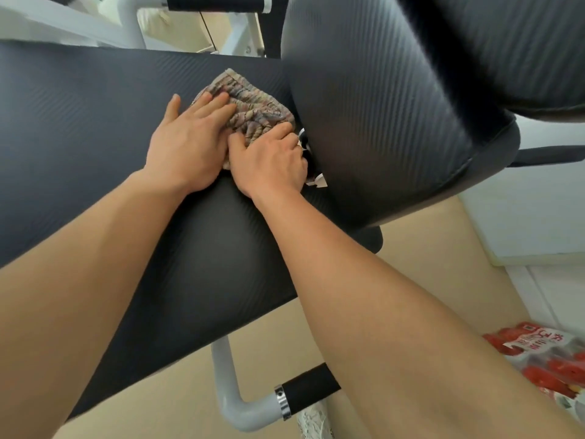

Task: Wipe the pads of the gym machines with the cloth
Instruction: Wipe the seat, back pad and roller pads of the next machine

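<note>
Left hand (190, 144) lies flat with straight fingers, pressing on the multicoloured striped woven cloth (253, 106). The right hand (269, 160), touching it, curls its fingers and thumb into the cloth's near edge. The cloth sits bunched on the black textured padded bench (79, 122), right against the tilted black back pad (380, 106). Below juts a grey metal tube with black foam grip (304, 388). Red printed packets (544, 359) lie on the floor.

The flat pad (79, 128) lies open leftward; the upright pad (380, 122) (just beside the cloth (253, 106)) blocks the right.
</note>
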A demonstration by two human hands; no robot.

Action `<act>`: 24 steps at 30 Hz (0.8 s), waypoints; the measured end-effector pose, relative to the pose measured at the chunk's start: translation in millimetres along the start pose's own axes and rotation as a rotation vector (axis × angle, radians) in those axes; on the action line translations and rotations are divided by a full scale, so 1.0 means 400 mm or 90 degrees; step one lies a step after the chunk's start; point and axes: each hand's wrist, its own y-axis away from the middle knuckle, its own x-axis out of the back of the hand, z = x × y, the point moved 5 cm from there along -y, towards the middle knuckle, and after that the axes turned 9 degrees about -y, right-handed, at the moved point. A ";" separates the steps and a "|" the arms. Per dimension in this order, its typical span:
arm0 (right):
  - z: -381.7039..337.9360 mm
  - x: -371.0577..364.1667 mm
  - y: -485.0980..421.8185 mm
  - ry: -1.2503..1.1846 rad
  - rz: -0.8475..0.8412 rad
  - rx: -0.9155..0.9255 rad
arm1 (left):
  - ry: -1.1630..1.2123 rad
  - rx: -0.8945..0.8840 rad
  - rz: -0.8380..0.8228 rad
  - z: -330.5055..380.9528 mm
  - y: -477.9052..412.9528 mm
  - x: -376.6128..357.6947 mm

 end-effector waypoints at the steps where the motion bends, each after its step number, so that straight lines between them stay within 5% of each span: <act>1: -0.009 0.005 -0.018 -0.029 -0.002 -0.009 | 0.005 0.000 0.001 -0.001 -0.005 0.004; 16: 0.090 0.054 0.156 0.180 -0.004 0.072 | -0.085 0.002 -0.092 0.128 0.220 -0.001; 24: 0.172 0.065 0.404 0.110 -0.119 0.181 | -0.092 -0.037 -0.102 0.170 0.404 0.021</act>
